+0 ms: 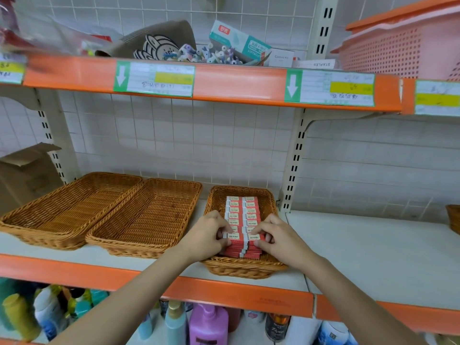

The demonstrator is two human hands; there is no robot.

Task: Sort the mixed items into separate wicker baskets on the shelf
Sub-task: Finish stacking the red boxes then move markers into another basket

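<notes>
Up on the top shelf (224,80), a teal box (239,42) leans over a heap of small trinkets (211,56), near a pink plastic basket (398,51) at the right end. Cardboard box (25,170) far left; bottles (199,324) crowd the bottom shelf.

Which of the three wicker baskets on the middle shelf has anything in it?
The smaller right-hand basket, where both hands are working. It holds two rows of red 2B boxes; the two wider baskets to its left show only bare weave.
</notes>
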